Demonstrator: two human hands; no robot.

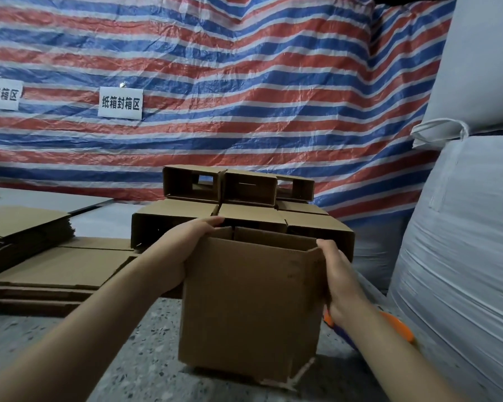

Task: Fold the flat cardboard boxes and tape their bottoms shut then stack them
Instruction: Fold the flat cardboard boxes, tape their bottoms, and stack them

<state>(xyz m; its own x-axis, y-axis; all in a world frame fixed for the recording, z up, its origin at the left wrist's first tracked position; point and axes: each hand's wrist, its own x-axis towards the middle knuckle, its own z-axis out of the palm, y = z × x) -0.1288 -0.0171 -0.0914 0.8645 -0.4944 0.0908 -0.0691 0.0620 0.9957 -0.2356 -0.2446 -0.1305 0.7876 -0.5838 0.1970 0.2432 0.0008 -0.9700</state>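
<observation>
A folded brown cardboard box (250, 309) is held upright in front of me, its open top facing away and a strip of tape showing at its lower right corner. My left hand (183, 250) grips its left side, fingers curled over the top rim. My right hand (339, 274) grips the right side, thumb at the top corner. Behind it stands a stack of folded boxes (215, 204) in two layers, lying on their sides.
Flat cardboard sheets (50, 262) lie piled on the floor at the left. Large white bulk sacks (462, 242) fill the right side. An orange tape dispenser (398, 326) lies behind my right wrist. A striped tarp (244, 82) hangs as the back wall.
</observation>
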